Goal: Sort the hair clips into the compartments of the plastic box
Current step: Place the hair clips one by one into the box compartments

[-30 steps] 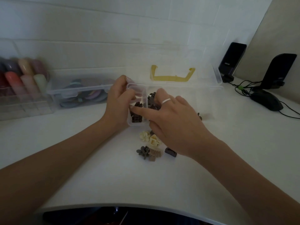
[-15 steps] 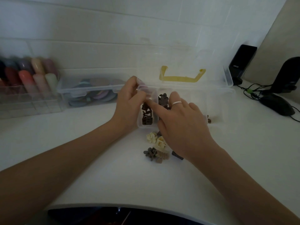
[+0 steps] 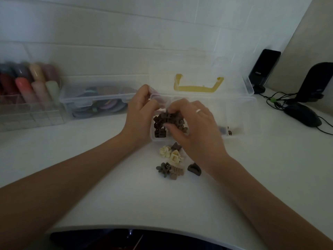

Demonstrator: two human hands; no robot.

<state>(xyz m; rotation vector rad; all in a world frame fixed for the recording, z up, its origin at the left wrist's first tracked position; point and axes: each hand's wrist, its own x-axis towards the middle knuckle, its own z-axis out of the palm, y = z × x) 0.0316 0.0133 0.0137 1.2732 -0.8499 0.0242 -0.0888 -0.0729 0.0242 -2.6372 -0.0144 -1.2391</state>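
The clear plastic box (image 3: 249, 102) stands open, its lid with a yellow handle (image 3: 198, 87) leaning back against the wall. My left hand (image 3: 138, 112) grips the box's left end. My right hand (image 3: 194, 127) hovers over the left compartments, thumb and curled fingers pinching a dark brown hair clip (image 3: 169, 117). More dark brown clips (image 3: 159, 131) fill the leftmost compartment. Loose on the table in front of the box lie cream clips (image 3: 171, 153), a grey flower clip (image 3: 163, 169), a tan clip (image 3: 177, 172) and a dark brown clip (image 3: 194, 168).
A closed clear box of hair ties (image 3: 97, 100) and an acrylic organiser with coloured items (image 3: 27, 87) stand at the left. Two black speakers (image 3: 264, 69) (image 3: 315, 82), a mouse (image 3: 302, 114) and cables occupy the right. The table's front edge curves near me.
My right hand went from pointing its index finger into the leftmost compartment to curling its fingers round a dark brown clip. My left hand stayed at the box's left end.
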